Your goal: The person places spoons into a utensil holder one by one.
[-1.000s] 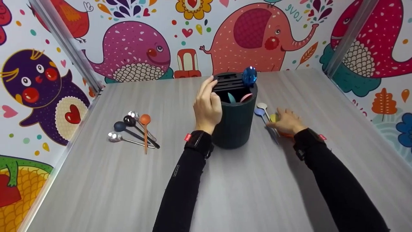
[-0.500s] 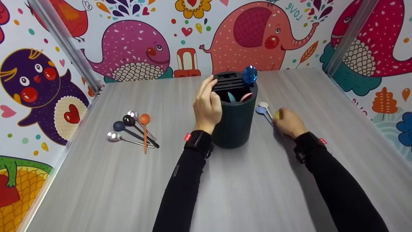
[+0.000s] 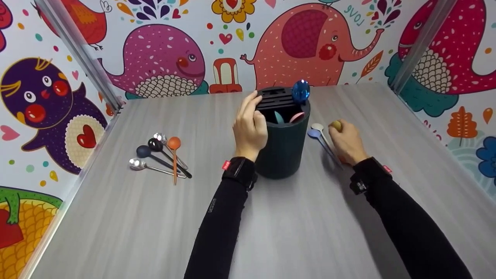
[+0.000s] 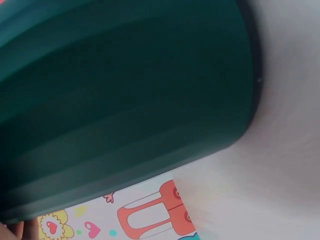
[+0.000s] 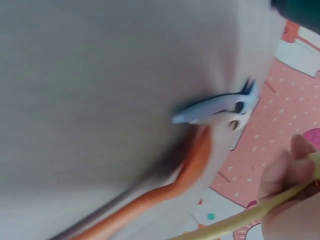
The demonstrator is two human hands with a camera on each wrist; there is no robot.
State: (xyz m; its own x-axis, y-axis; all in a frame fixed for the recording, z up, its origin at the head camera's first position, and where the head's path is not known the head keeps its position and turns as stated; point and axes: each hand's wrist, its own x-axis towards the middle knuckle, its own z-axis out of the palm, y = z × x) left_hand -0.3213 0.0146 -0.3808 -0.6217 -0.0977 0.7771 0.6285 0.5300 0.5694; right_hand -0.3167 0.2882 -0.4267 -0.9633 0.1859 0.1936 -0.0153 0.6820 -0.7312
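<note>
My left hand [image 3: 250, 131] lies with extended fingers against the left wall of a dark green utensil holder [image 3: 282, 153], fingertips at its slotted rim. In the left wrist view the ribbed holder wall [image 4: 125, 90] hides nearly all of that hand. To the right of the holder, my right hand [image 3: 349, 142] pinches a yellow spoon [image 3: 337, 125] by its handle, raised off the table. Below it on the table lie a blue spoon [image 3: 314, 134], a cream spoon [image 3: 317, 126] and an orange utensil [image 5: 192, 170], whose head is hidden in the head view.
Inside the holder show a teal utensil [image 3: 278, 117], a pink one [image 3: 297, 117] and a shiny blue rounded head [image 3: 300, 91]. Several spoons lie on the left, among them an orange spoon [image 3: 174, 143] and a silver one [image 3: 137, 164]. Printed panels wall the table [image 3: 217, 217].
My right hand has closed its fingers on the yellow spoon and lifted it slightly. The left hand and the holder have stayed in place.
</note>
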